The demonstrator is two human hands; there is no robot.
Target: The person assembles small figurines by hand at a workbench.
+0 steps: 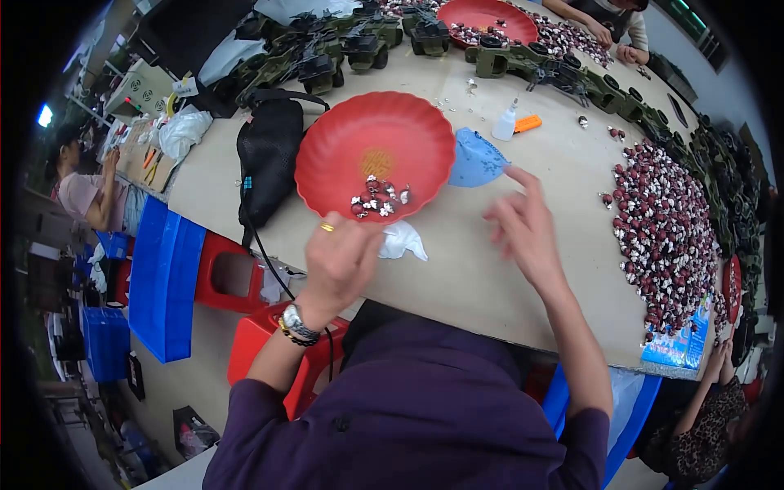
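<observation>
A red scalloped plate (371, 122) lies in front of me, with several small dark-red and white pieces (380, 198) near its close edge. My left hand (343, 257), with a ring and wrist bands, is closed at the plate's near rim. Its fingertips are partly hidden there. My right hand (527, 233) hovers over the table to the right of the plate, a little blurred. Its fingers are apart, with nothing seen in them, and they are nearest to a blue cloth (476, 159). A crumpled white tissue (403, 241) sits under the plate's near edge.
A small white bottle (505, 124) and an orange tool (528, 123) stand beyond the cloth. A black bag (269, 151) borders the plate's left. At right is a large heap of red-white pieces (665, 229). Green toy vehicles (363, 49) line the back. Other people sit around.
</observation>
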